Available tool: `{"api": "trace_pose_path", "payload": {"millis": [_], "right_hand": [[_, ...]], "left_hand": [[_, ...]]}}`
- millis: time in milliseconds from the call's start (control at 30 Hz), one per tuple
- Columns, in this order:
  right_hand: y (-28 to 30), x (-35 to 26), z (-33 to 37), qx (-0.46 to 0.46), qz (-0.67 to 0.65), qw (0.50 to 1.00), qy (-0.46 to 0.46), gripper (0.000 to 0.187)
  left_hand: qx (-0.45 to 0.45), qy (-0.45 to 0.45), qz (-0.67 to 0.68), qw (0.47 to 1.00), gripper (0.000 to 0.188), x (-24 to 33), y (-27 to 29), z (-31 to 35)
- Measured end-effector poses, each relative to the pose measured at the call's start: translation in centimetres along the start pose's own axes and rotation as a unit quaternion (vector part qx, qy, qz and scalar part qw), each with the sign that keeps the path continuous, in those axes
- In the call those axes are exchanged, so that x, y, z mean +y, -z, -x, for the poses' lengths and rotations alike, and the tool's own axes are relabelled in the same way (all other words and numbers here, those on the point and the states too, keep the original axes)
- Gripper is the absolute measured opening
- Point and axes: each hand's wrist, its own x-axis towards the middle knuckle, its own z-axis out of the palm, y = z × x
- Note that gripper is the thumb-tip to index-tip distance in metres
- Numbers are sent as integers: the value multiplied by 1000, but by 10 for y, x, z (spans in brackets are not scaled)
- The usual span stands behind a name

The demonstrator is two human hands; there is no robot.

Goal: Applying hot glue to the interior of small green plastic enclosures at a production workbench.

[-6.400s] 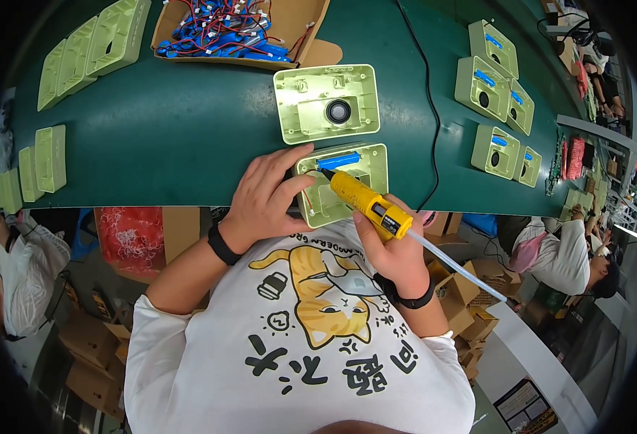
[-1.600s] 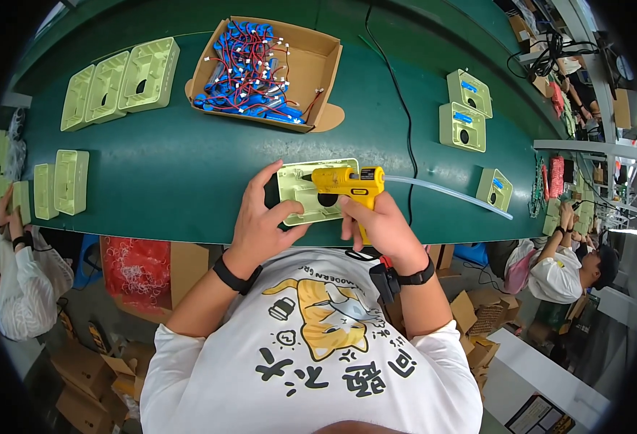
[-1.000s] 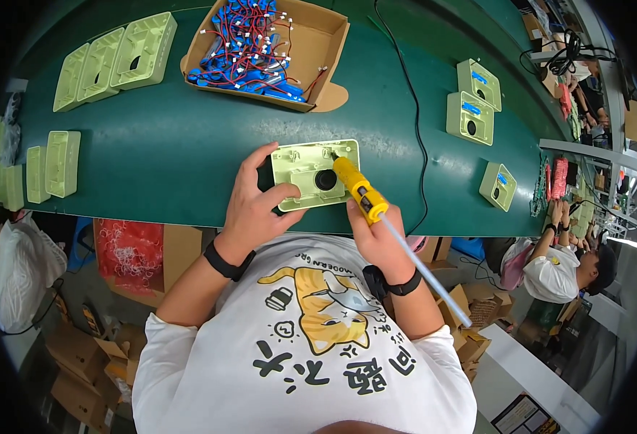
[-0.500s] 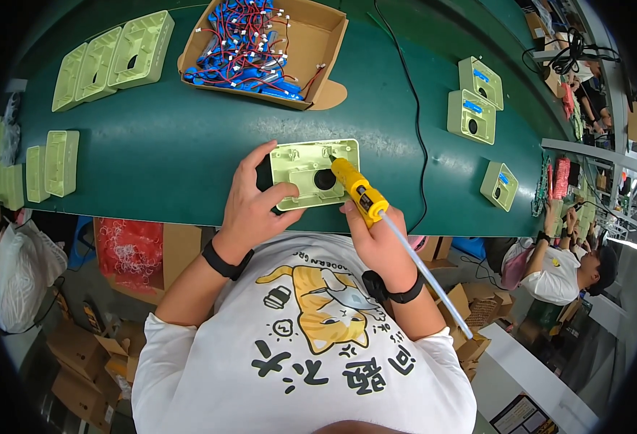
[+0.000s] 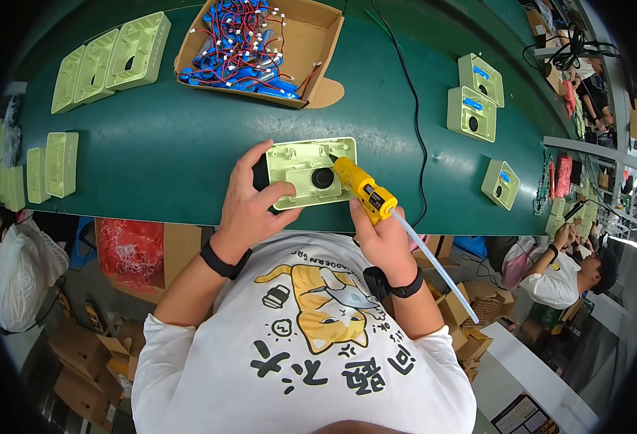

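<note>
A pale green plastic housing (image 5: 301,195), open side up with a round black part inside, sits at the near edge of the green table. My left hand (image 5: 249,194) grips it by its left end, thumb over the near wall. In my right hand (image 5: 383,240) is a yellow hot glue gun (image 5: 362,186), with a long whitish glue stick (image 5: 434,262) trailing from its back. The gun's dark nozzle points into the housing, close to its far wall on the right. Whether the tip touches the plastic, I cannot tell.
Beyond the housing stands a cardboard box (image 5: 330,36) of blue batteries (image 5: 249,69) with red and black wires. More green housings (image 5: 137,50) stand at left; several with blue batteries (image 5: 472,114) stand at right. A black cable (image 5: 414,94) crosses the table. People work on both sides.
The glue gun and my right hand have shifted slightly to the right, and the gun has rolled a little. The housing has slid slightly left with my left hand still on it.
</note>
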Motion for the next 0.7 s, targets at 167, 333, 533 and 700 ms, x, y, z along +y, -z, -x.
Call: {"api": "trace_pose_path", "payload": {"millis": [167,333,533,700], "right_hand": [[3,4,1,-11,-28,999,-36,27],[4,7,1,-4,-39,999,8,28],[7,19,-4,-31,-73,997,-2,31],[5,19,-6,-22,-39,999,16,29]], "left_hand": [[1,7,6,1000,32,0,-1,2],[-8,10,-1,1000,35,5,2,-1],[-22,11,-13,1000,29,23,47,-44],[-12,-39,-78,996,16,12,68,-142]]}}
